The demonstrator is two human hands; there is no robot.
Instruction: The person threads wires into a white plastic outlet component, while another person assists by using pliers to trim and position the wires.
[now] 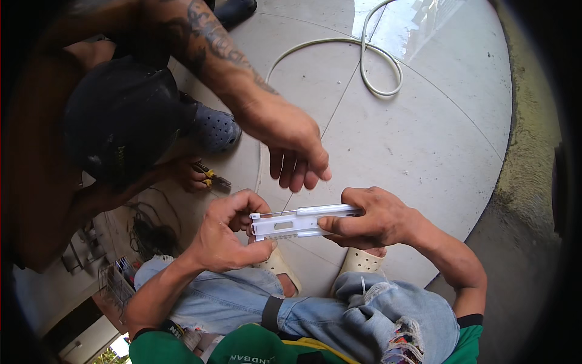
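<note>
A long white plastic fitting (284, 225) with a rectangular slot lies level between my two hands. Along one edge runs a thin metal rod, and what looks like a spring follows the other. My left hand (225, 235) pinches its left end between thumb and fingers. Gripping the right end is my right hand (377, 218), its thumb pressed on the upper face; its fingertips underneath are hidden. Just beyond the fitting, a co-worker's hand (294, 142) hangs with curled fingers, apart from it. That person's other hand holds pliers (212, 178) with yellow-and-black handles.
A co-worker in a dark cap (118, 118) crouches at the left. A pale cable (381, 94) loops over the tiled floor (436, 151). Dark wires (151, 224) lie tangled at lower left, near a wire rack (115, 284). Rough concrete (521, 182) borders the tiles at right.
</note>
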